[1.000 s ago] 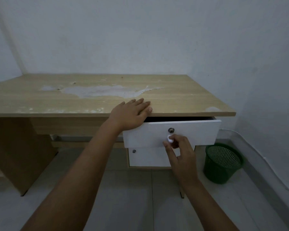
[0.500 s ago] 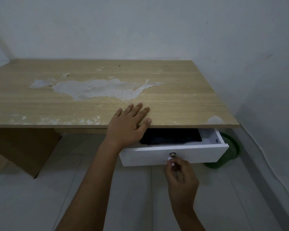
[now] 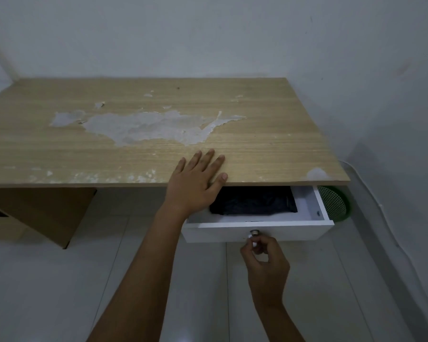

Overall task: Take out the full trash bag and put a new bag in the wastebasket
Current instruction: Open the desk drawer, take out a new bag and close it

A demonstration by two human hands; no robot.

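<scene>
A white drawer (image 3: pixel 260 232) stands pulled out from under the wooden desk (image 3: pixel 269 144). Inside it lies a folded stack of dark plastic bags (image 3: pixel 253 200). My right hand (image 3: pixel 265 261) pinches the small white knob (image 3: pixel 252 239) on the drawer front. My left hand (image 3: pixel 195 182) rests flat on the desk's front edge, fingers straight, partly over the drawer's left end. A green mesh wastebasket (image 3: pixel 334 203) stands on the floor to the right of the drawer, mostly hidden by the drawer and desk.
The desk top has a large peeled patch (image 3: pixel 143 127). The desk's left leg panel (image 3: pixel 42 213) stands at the left. A white wall (image 3: pixel 393 144) closes in on the right with a cable (image 3: pixel 371 191) running down it. Pale floor tiles (image 3: pixel 59 280) lie below.
The drawer has slid further out, showing the dark bags inside. My view has moved closer and higher over the desk, so the wastebasket is now largely hidden.
</scene>
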